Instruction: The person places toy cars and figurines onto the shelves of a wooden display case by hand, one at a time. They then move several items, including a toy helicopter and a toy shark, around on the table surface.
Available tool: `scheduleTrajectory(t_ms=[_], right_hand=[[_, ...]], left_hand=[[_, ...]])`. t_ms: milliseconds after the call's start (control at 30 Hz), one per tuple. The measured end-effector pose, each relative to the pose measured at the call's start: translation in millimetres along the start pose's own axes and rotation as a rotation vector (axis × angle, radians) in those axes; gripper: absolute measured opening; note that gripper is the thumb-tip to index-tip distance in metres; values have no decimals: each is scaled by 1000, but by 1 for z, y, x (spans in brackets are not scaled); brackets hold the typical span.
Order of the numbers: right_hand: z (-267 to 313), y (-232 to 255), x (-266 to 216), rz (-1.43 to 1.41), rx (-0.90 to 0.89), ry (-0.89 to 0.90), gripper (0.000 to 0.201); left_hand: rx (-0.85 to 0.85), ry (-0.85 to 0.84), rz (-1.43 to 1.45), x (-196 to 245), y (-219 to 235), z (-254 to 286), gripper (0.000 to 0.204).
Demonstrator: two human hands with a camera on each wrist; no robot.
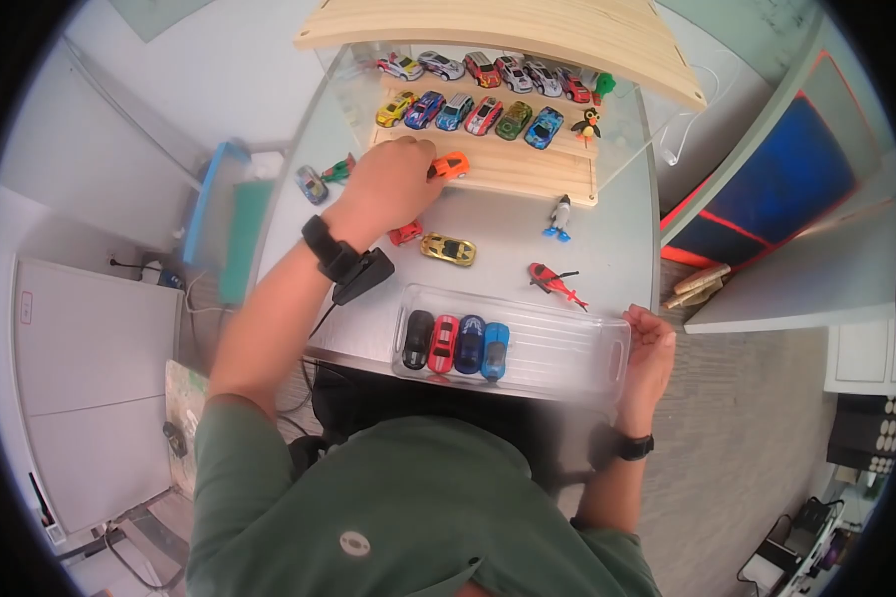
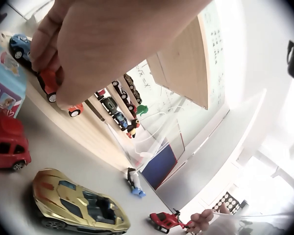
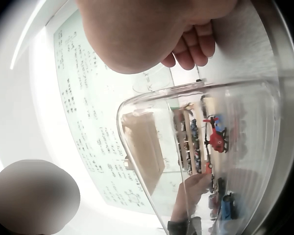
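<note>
My left hand pinches an orange toy car at the lowest step of a wooden display shelf. In the left wrist view the fingers cover the middle of that car. Below this hand are a red toy car and a gold toy car. My right hand is beside the right end of a clear plastic tray, its fingers loosely bent with nothing in them. Black, red, dark blue and light blue toy cars stand side by side in the tray's left half.
Several toy cars line the upper steps, with a penguin figure at the right. A red helicopter and a toy rocket are on the table. Left of my left hand lies a grey-blue car.
</note>
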State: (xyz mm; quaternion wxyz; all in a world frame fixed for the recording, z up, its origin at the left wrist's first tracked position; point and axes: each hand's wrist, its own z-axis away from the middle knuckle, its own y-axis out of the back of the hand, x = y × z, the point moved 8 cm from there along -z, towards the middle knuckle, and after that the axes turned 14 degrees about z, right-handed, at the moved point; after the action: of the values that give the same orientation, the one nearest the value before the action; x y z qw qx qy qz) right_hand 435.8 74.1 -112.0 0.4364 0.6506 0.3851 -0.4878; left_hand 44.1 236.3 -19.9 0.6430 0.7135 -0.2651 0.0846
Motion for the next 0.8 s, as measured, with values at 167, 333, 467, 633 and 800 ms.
scheduleTrajectory(t_ms=[167, 333, 467, 633, 800], right_hand=[[1, 0, -2, 15, 6, 1, 62], [1, 1, 7, -12, -2, 9, 68], [1, 0, 4, 19, -12, 2, 68], [1, 0, 0, -36, -17, -12, 59], [-3, 4, -37, 80, -77, -67, 29]], left_hand=[[-5, 4, -38, -2, -6, -8, 27], [32, -41, -29, 1, -9, -11, 30], [48, -15, -6, 1, -4, -9, 31], [62, 12, 14, -5, 12, 4, 30], [71, 132, 12, -19, 42, 29, 26]])
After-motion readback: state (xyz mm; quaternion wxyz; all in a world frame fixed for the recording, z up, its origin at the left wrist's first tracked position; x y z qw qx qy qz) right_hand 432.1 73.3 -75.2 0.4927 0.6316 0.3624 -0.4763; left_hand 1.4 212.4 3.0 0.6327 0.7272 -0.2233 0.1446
